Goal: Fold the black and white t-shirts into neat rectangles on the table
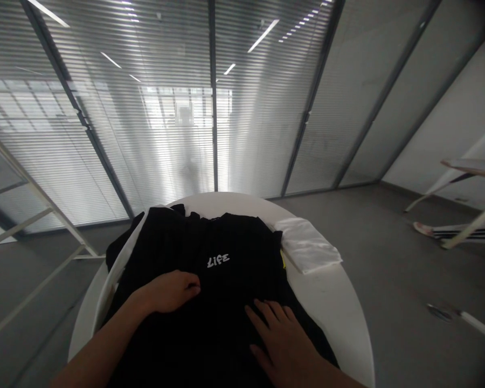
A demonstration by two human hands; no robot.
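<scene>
A black T-shirt (pixel 226 237) with the white word "LIFE" lies spread over a round white table (pixel 339 307). My left hand (pixel 172 291) rests on the shirt left of the lettering, fingers curled in against the cloth. My right hand (pixel 281 337) lies flat on the shirt nearer to me, fingers stretched out and a little apart. Neither hand lifts the fabric. More black cloth (pixel 121 242) hangs over the table's far left edge.
A folded white cloth (pixel 309 245) lies on the table right of the shirt. Glass walls with blinds stand behind. A white metal frame (pixel 36 215) is at the left. White table legs and someone's striped leg (pixel 469 231) are at the far right.
</scene>
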